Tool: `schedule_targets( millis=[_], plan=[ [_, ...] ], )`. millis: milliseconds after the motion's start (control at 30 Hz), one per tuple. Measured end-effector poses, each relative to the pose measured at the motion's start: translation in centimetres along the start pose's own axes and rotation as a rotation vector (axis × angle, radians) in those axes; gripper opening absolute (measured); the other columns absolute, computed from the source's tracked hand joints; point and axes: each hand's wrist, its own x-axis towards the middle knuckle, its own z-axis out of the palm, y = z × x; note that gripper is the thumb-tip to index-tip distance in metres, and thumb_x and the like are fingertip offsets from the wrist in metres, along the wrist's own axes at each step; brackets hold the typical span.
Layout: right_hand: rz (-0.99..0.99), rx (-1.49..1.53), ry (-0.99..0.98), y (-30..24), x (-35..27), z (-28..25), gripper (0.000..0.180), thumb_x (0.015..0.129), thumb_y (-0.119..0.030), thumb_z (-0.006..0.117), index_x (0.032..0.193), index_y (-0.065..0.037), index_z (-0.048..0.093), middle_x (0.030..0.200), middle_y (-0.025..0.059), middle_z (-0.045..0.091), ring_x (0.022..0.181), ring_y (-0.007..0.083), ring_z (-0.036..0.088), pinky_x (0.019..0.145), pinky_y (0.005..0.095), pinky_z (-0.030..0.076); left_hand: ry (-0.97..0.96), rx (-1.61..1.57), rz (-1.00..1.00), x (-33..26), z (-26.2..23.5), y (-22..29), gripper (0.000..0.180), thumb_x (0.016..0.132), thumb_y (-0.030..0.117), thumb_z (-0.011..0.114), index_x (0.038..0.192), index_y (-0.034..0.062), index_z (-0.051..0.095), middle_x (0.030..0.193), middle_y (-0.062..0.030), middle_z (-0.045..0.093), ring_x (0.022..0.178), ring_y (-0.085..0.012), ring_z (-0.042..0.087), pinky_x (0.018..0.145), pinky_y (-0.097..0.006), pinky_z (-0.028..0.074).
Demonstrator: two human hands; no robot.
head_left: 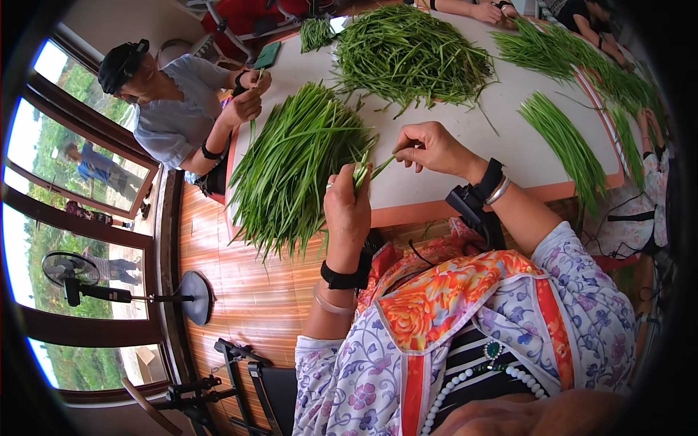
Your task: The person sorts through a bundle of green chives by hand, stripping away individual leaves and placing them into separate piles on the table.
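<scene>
My left hand (347, 211) is closed around a small bunch of green stalks (361, 171), which look like garlic chives. The thumb and forefinger of my right hand (438, 151) pinch the thin end of one stalk, just right of that bunch. Close beyond my left hand, a large heap of long green chives (298, 160) covers the table's near left corner and hangs over its edge. Both hands are held over the front edge of the white table (407, 189).
A bigger pile of cut stalks (411, 54) lies mid-table, with a loose bundle (563, 142) at right. Across the left corner, a co-worker (178, 102) handles a stalk. Other people's hands (494, 11) show at the far side. A floor fan (73, 280) stands left.
</scene>
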Motion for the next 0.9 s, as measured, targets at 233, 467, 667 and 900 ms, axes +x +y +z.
schedule_targets(
  millis=[233,467,667,900],
  plan=[
    [-0.052,0.000,-0.084,-2.9,-0.6,0.8,0.003,0.091,-0.002,0.062,0.089,-0.001,0.062,0.078,0.0033,0.067,0.067,0.0077,0.064,0.053,0.0218,0.054,-0.135,-0.042,-0.019,-0.4,0.9,1.4,0.009,0.093,0.009,0.061,0.098,0.0022,0.065,0.069,-0.0073,0.063,0.060,-0.0173,0.055,0.057,-0.031,0.043],
    [-0.034,0.079,-0.031,-0.9,0.8,0.2,0.010,0.095,-0.006,0.058,0.101,0.001,0.062,0.081,0.0030,0.066,0.067,0.0078,0.063,0.052,0.0213,0.053,-0.241,-0.600,-0.515,-0.9,-1.2,1.6,0.013,0.098,0.012,0.056,0.095,0.0006,0.061,0.065,0.0049,0.050,0.056,-0.0054,0.043,0.049,-0.023,0.033],
    [0.013,-0.155,0.184,3.2,4.4,-0.1,0.022,0.091,-0.009,0.064,0.109,0.002,0.058,0.084,0.0037,0.064,0.066,0.0068,0.061,0.049,0.0228,0.051,-0.191,-0.627,-0.481,-2.2,-1.9,1.0,0.017,0.102,0.016,0.051,0.092,0.0036,0.057,0.068,0.0031,0.050,0.061,-0.0057,0.044,0.052,-0.024,0.035],
    [0.001,-0.164,0.112,4.0,6.6,1.2,0.012,0.092,-0.011,0.063,0.092,0.001,0.062,0.073,0.0005,0.061,0.060,0.0052,0.057,0.046,0.0222,0.049,-0.171,-0.737,-0.568,-2.7,-3.7,2.3,0.018,0.102,0.021,0.051,0.094,0.0054,0.054,0.068,0.0046,0.047,0.057,-0.0055,0.041,0.054,-0.023,0.040]
  ],
)
